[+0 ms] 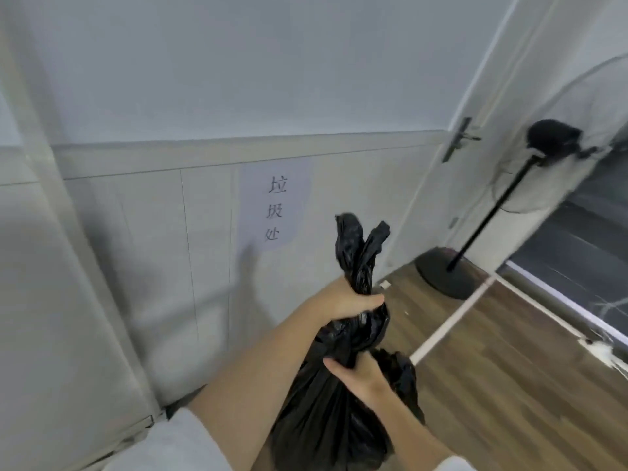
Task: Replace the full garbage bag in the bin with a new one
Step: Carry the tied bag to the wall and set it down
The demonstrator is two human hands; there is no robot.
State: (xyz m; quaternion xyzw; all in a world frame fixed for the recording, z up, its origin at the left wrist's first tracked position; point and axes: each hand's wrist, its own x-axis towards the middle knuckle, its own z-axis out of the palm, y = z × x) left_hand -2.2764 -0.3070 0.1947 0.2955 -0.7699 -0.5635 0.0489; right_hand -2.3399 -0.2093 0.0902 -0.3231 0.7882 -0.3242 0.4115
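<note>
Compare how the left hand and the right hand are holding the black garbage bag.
The left hand wraps the twisted neck of the black garbage bag, just under the loose ends; the right hand sits lower, below the neck. The left hand is farther from the camera, the right hand nearer. Both grip the bag.

A pale rectangular paper sheet (274, 202) is stuck on the grey-white tiled wall (153, 232), a little left of the middle of the frame. Three dark handwritten Chinese characters run down it from top to bottom: 垃, 圾, 处. The strokes are somewhat blurred. No other writing, label or number can be read anywhere.
</note>
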